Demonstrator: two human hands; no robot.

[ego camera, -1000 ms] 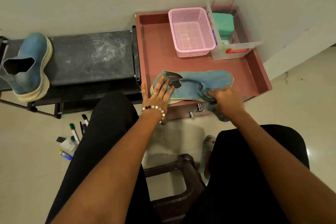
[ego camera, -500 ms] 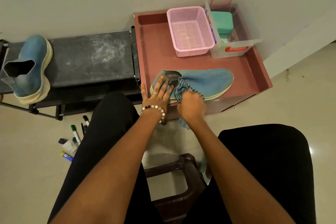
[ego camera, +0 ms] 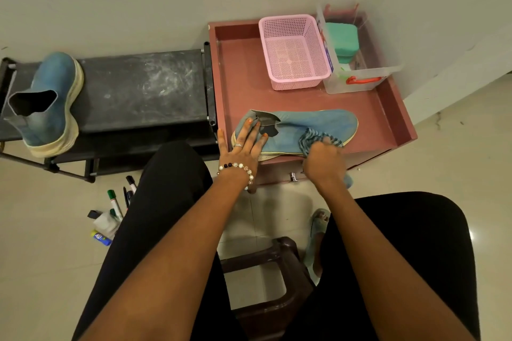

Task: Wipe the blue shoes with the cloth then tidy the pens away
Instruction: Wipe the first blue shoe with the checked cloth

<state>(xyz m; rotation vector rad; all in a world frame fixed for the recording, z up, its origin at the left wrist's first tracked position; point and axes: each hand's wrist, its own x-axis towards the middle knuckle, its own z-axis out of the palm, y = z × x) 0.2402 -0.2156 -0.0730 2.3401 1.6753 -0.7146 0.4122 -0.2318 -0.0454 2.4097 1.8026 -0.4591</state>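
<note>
Bunched in the right hand [ego camera: 322,158], a striped blue-grey cloth [ego camera: 313,139] is pressed against a soft blue slip-on shoe [ego camera: 310,127] lying on its side at the front edge of a maroon tray-top cabinet [ego camera: 238,75]. Flat fingers of the left hand [ego camera: 243,144] pin its heel. The upper is judged pliable; bracing near the stiffer sole is advised.

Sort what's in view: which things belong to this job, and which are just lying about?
Job: blue shoe on the tray, cloth, second blue shoe, pens on the floor, pink basket.
Lying about: clear box, green case, brown stool.
</note>
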